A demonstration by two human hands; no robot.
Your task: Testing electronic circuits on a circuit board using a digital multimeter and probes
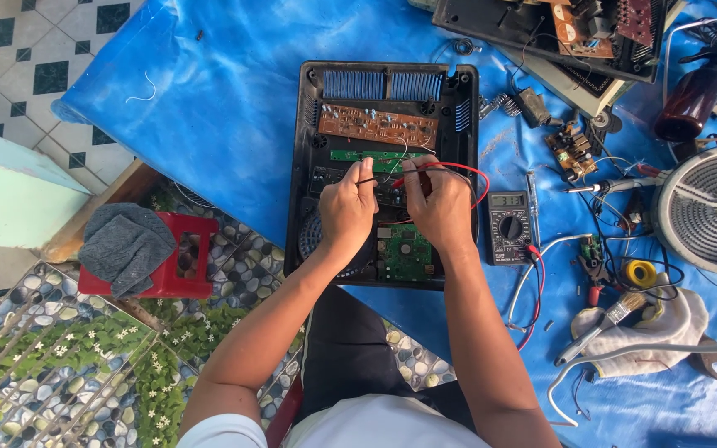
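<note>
Two probes are at work inside the opened black appliance casing (380, 170): the left hand (347, 209) pinches the black probe (366, 179) between its fingers, and the right hand (440, 207) pinches the red probe (402, 179), both tips down near the green circuit board (375, 157). Thin, light and stiff, they are probably best gripped on the insulated shafts. Red lead (475, 178) loops to the multimeter (509, 226) just beside the casing on the blue tarp (226, 108).
</note>
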